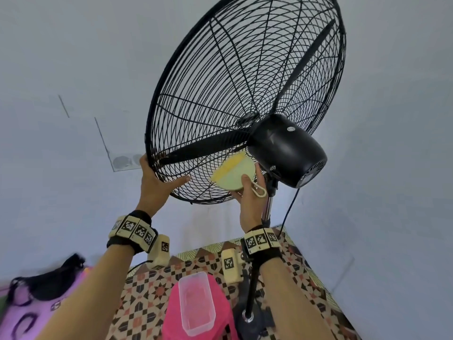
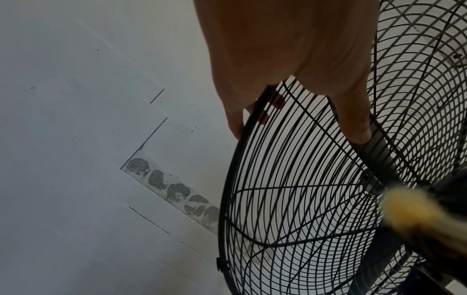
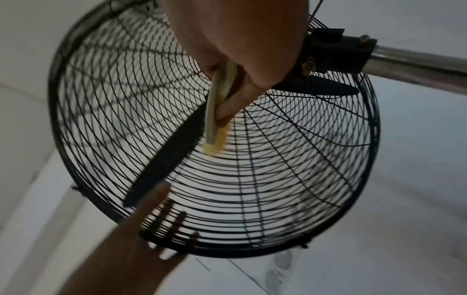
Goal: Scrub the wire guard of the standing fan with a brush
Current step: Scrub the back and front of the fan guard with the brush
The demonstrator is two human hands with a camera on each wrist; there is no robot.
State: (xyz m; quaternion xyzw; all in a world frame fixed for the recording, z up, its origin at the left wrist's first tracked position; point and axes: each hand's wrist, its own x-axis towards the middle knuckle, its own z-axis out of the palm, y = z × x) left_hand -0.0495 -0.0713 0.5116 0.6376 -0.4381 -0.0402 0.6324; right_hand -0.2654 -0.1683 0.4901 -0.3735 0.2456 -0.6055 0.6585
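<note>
The black standing fan's wire guard [image 1: 220,82] tilts upward over me. My left hand [image 1: 161,174] grips its lower left rim, thumb on the rear wires and fingers curled over the front edge. In the left wrist view the same hand [image 2: 295,83] holds the guard [image 2: 290,199]. My right hand [image 1: 247,190] holds a pale green brush [image 1: 232,175] whose yellow bristles press on the rear wires just below the motor housing [image 1: 286,148]. In the right wrist view my right hand [image 3: 227,89] pinches the brush [image 3: 215,123] against the guard [image 3: 278,179].
The chrome pole [image 1: 268,204] and a black cord [image 1: 289,207] run down to the fan base [image 1: 247,317] on a patterned floor. A pink stool [image 1: 171,315] carrying a clear plastic tub [image 1: 196,305] stands beside the base. Pale walls surround the fan.
</note>
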